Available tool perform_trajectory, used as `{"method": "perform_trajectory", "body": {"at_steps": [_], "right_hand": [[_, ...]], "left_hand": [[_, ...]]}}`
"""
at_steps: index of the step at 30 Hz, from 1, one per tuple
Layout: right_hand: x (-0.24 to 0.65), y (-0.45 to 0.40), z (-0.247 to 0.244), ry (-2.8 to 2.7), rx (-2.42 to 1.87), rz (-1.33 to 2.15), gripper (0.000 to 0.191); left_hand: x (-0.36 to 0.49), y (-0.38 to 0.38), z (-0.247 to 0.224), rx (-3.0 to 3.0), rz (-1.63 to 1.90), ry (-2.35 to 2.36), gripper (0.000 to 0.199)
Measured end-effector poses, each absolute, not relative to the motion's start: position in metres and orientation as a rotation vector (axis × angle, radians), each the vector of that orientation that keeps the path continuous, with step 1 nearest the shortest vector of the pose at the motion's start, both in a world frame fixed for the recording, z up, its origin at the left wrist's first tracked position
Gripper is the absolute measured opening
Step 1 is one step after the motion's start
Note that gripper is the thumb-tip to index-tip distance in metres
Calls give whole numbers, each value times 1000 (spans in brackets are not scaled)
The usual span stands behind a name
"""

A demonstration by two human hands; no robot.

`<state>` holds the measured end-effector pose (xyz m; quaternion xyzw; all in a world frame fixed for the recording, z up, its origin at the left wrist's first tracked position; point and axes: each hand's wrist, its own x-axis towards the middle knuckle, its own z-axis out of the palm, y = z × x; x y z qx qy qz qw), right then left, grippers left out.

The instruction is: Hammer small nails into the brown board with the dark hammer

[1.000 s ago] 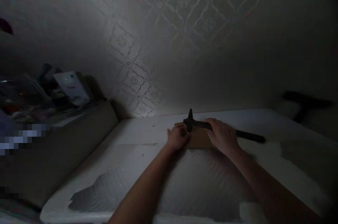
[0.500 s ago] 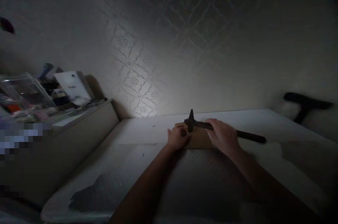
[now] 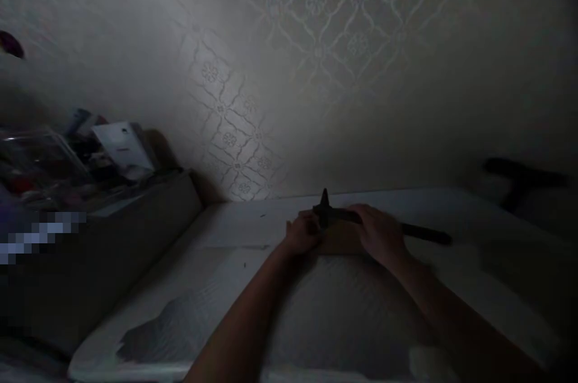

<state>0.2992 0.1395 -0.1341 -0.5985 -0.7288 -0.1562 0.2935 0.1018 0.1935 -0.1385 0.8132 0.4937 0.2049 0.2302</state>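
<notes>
My right hand [image 3: 382, 229] is wrapped round the dark handle of a hammer [image 3: 341, 214], which lies almost level. The hammer's head, with a pointed end up, is over the left part of a brown board [image 3: 341, 239] on the white table. Close beside the head, my left hand [image 3: 302, 233] rests at the board's left end with fingers curled together. Something small may be pinched there, but it is too dark to make out. The handle's end sticks out to the right of my right hand.
To the left stands a cabinet [image 3: 149, 220] topped with a white box [image 3: 124, 145], a clear plastic case [image 3: 43, 151] and other clutter. A patterned wall [image 3: 343, 88] rises behind the table [image 3: 230, 223]. A dark T-shaped object [image 3: 519, 175] is at the right.
The picture is darker overall. The hammer's head has shifted very slightly left and down; my left hand stays in the same place.
</notes>
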Motion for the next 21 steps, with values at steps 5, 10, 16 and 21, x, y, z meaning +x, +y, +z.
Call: {"method": "perform_trajectory", "body": {"at_steps": [5, 10, 16, 21], "right_hand": [[299, 140, -135, -1960, -1576, -407, 27], [299, 140, -136, -1932, -1575, -398, 27], [298, 140, -136, -1927, -1562, -360, 25], [293, 141, -139, -1895, -1552, -314, 26]], "left_hand": [[100, 195, -140, 2228, 548, 1350, 16], [98, 196, -140, 2228, 593, 1345, 17], [97, 198, -143, 2220, 597, 1352, 20], [96, 198, -143, 2209, 590, 1323, 26]]}}
